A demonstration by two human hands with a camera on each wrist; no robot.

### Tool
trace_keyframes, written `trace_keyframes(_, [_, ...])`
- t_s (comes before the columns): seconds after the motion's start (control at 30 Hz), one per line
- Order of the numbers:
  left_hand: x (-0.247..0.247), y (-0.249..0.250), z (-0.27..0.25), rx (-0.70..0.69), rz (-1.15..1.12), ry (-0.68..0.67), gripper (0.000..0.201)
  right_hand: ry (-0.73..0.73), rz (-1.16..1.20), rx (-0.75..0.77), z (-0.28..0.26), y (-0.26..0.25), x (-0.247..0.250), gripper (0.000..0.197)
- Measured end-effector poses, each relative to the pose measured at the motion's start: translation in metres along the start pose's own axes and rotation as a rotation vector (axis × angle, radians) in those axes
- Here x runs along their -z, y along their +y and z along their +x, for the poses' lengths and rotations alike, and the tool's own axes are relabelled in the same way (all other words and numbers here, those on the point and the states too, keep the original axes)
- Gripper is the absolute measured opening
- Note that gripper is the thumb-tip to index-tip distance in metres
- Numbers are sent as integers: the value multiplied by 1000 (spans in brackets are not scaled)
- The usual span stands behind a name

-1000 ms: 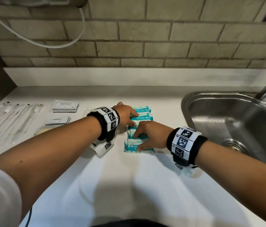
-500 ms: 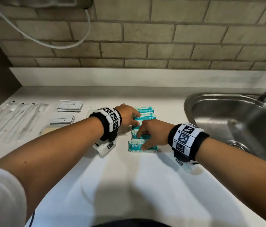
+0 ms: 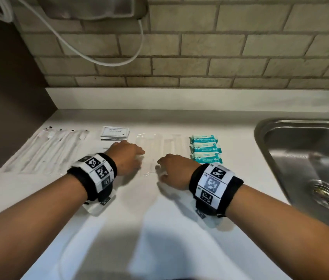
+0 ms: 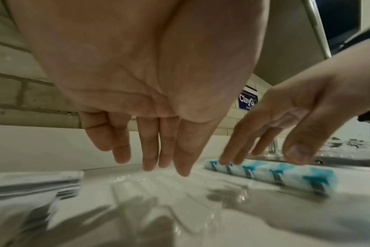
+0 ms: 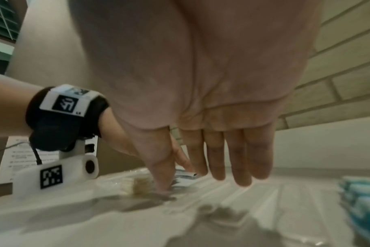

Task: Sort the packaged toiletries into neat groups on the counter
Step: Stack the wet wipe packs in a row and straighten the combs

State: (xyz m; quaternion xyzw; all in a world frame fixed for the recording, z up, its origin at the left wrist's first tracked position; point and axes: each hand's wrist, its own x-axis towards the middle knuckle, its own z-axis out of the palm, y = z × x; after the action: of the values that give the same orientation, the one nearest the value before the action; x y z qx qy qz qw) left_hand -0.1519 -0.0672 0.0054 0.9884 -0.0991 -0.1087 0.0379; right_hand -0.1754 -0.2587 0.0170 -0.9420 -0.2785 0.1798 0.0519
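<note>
My left hand and my right hand hover palm-down over the white counter, fingers straight and slack, holding nothing. Between and just beyond them lie clear plastic sleeves holding white combs. A column of teal-and-white wrapped packets sits just right of these, near the steel sink. Left of my left hand lie a stack of white paper sachets and a row of clear-wrapped toothbrushes.

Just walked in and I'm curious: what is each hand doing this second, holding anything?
Left hand: open, fingers straight, holding nothing.
Right hand: open, fingers straight, holding nothing.
</note>
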Motion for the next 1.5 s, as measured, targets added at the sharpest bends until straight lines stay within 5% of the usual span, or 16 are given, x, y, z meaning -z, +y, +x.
trace_keyframes(0.23, [-23, -17, -14, -116, 265, -148, 49, -20, -47, -35, 40, -24, -36, 68])
trace_keyframes(0.83, [-27, -41, -21, -168, 261, -58, 30, -5, -7, -118, 47, -52, -29, 56])
trace_keyframes(1.07, [-19, -25, -18, -231, 108, 50, 19, 37, -31, -200, 41, -36, -27, 66])
trace_keyframes(1.2, [-22, 3, -6, -309, 145, -39, 47, 3, -144, -301, 29, -17, -22, 62])
trace_keyframes(1.5, [-30, 14, -6, -304, 218, -77, 39, -46, -172, -219, 22, -6, -26, 53])
